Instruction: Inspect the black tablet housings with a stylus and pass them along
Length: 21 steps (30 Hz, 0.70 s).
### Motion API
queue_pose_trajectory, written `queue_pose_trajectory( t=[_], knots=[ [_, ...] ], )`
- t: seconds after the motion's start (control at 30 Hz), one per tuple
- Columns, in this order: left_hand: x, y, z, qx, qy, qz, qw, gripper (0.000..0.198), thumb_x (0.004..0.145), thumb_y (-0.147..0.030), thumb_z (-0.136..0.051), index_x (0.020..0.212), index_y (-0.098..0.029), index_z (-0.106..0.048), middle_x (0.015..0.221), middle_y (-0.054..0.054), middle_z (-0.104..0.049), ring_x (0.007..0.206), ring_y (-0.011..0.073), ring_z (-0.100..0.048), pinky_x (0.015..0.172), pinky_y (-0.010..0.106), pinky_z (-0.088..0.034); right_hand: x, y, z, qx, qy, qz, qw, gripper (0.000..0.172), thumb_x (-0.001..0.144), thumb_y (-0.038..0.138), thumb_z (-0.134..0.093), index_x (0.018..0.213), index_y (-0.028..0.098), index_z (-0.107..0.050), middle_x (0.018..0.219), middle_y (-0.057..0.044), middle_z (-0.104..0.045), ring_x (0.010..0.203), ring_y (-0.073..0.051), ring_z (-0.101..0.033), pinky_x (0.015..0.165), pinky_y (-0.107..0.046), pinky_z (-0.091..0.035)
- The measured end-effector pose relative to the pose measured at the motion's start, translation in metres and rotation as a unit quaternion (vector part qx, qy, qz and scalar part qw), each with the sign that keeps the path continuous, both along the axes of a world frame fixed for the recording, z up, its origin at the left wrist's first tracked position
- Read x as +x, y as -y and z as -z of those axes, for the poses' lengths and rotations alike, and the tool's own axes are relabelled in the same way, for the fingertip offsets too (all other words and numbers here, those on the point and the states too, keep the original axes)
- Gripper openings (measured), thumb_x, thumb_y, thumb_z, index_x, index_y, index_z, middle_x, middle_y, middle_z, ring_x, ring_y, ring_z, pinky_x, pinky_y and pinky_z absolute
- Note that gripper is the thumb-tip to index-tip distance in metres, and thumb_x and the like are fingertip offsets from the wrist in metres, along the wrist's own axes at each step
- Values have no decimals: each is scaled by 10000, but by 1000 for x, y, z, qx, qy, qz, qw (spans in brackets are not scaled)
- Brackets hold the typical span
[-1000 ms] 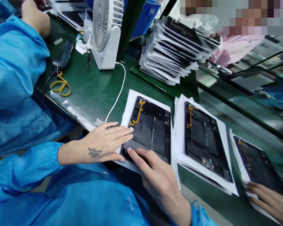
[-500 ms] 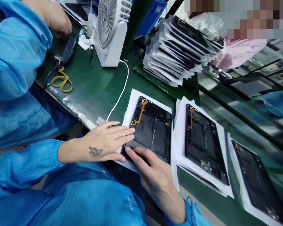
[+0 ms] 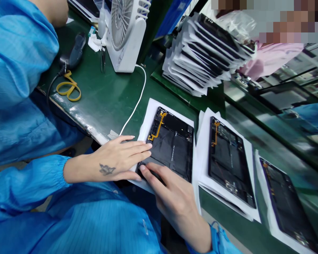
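Observation:
A tablet without its screen [image 3: 165,148] lies on a white foam sheet [image 3: 145,121], its black batteries and an orange flex cable [image 3: 158,126] exposed. My left hand [image 3: 113,158] rests flat across the tablet's left edge, its fingers stretched out and holding nothing. At the near end of the tablet, my right hand [image 3: 176,199] is bent with its thumb and curled fingers at the near left corner. Its fingertips are partly hidden, so what they pinch, if anything, does not show.
Two more opened tablets, a middle one [image 3: 231,162] and a right one [image 3: 288,204], lie on white sheets. Behind stands a stack of sheeted panels [image 3: 198,53]. A white fan [image 3: 127,42], scanner [image 3: 74,53], tweezers [image 3: 102,61] and yellow band [image 3: 69,90] sit near a co-worker's blue sleeve [image 3: 23,60].
The co-worker's hand at the upper left has moved up and left, away from the scanner. My hands stay at almost the same place on the tablet. The view has shifted slightly.

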<state>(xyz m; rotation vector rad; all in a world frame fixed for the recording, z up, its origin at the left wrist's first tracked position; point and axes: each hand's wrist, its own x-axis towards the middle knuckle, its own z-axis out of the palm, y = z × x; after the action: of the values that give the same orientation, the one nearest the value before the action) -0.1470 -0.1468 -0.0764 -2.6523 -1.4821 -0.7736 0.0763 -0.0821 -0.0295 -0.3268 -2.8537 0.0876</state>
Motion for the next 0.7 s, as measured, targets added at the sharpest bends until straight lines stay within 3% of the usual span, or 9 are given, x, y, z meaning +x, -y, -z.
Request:
queue_pose_trajectory(
  t=[0.2, 0.4, 0.7],
  knots=[
    [-3, -1, -2, -2, 14, 21, 1000, 526, 1056, -472, -450, 1386, -75, -549, 1493, 148, -537, 1385, 244, -524, 1111, 398, -426, -10, 1, -6, 91, 28, -33, 995, 325, 1053, 132, -382, 1007, 135, -704, 936, -81, -754, 665, -139, -578, 570, -274, -465],
    [-5, -1, -3, -2, 8, 22, 1000, 521, 1036, -469, -504, 1388, -88, -554, 1481, 161, -544, 1366, 258, -547, 1094, 414, -445, -8, 1, -4, 63, 6, -20, 998, 324, 1064, 137, -357, 1075, 127, -681, 943, -90, -727, 773, -143, -627, 622, -259, -473],
    [-5, -2, -1, -13, 37, 33, 999, 533, 1027, -464, -523, 1409, -92, -542, 1492, 171, -530, 1389, 268, -522, 1092, 419, -458, -14, 5, -14, 101, 39, -48, 993, 262, 1031, 110, -435, 996, 115, -695, 874, -66, -699, 661, -149, -545, 551, -298, -413]
  ],
)
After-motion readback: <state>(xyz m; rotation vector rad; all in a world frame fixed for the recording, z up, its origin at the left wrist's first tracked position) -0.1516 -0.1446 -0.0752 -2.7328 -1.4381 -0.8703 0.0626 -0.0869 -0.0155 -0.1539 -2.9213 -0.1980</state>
